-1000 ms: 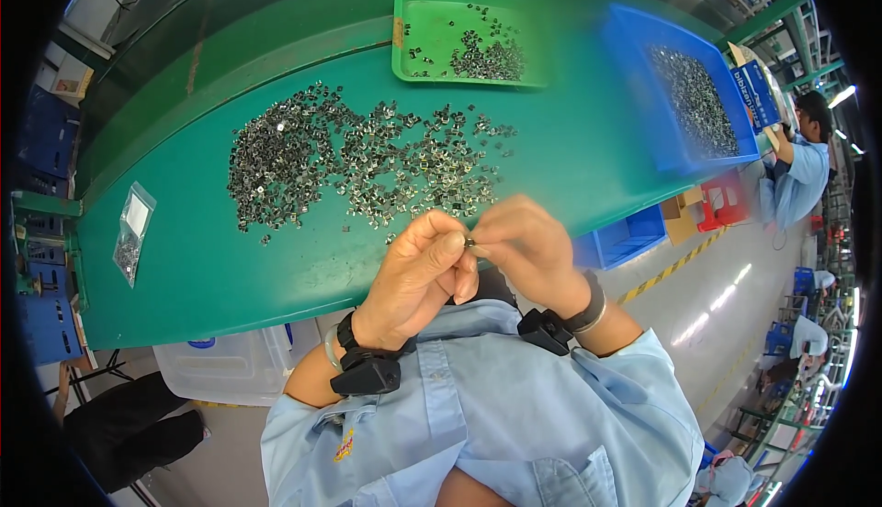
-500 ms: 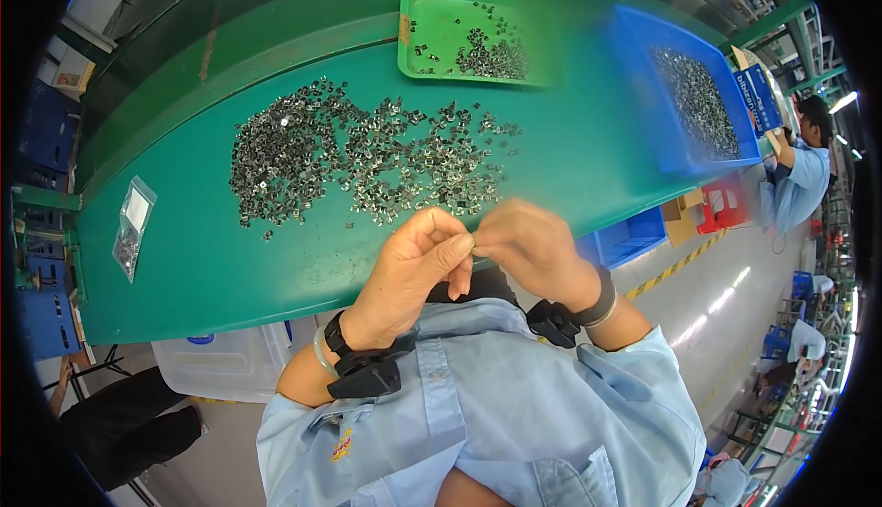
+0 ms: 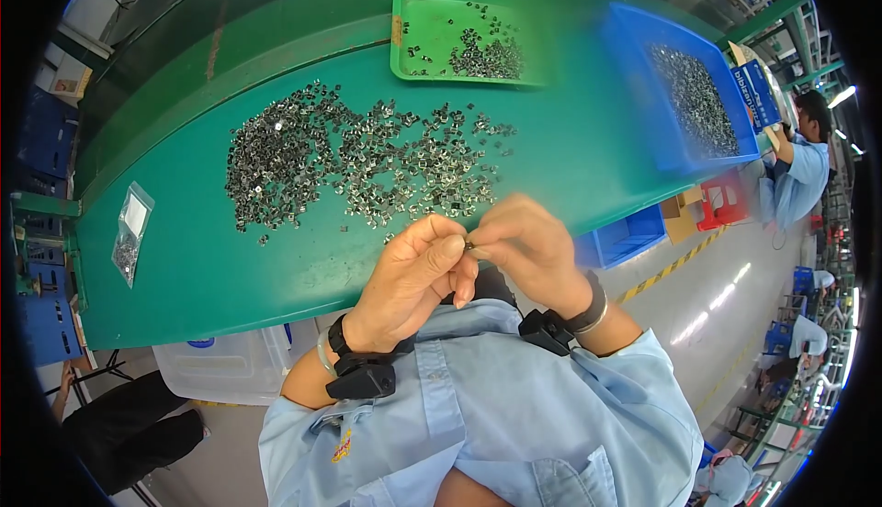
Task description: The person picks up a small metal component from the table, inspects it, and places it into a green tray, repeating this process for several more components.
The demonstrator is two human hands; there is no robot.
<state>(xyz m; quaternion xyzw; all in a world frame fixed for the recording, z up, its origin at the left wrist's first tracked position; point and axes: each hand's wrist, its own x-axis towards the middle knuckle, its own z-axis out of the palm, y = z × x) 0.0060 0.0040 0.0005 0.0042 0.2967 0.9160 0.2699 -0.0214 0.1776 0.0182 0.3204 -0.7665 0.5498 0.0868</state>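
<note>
Both my hands meet above the near edge of the green table [image 3: 193, 277]. Between their fingertips sits a small dark metal part [image 3: 469, 246], mostly covered. My left hand [image 3: 409, 273] is closed, pinching the part between thumb and forefinger. Fingers of my right hand [image 3: 533, 250] are pressed together at the part's other side. Just beyond my hands, a spread of small dark and silvery metal parts [image 3: 423, 165] lies loose on the table, heaped more thickly toward the left.
At the back a green tray [image 3: 398, 48] holds more small parts. A blue bin [image 3: 643, 75] full of parts stands at the right. Far left lies a clear plastic bag [image 3: 133, 231]. Below the table are a clear box [image 3: 216, 369] and a blue crate [image 3: 634, 236].
My hands stay together in nearly the same place. My right fingers have shifted slightly, and the small dark part now shows between the fingertips.
</note>
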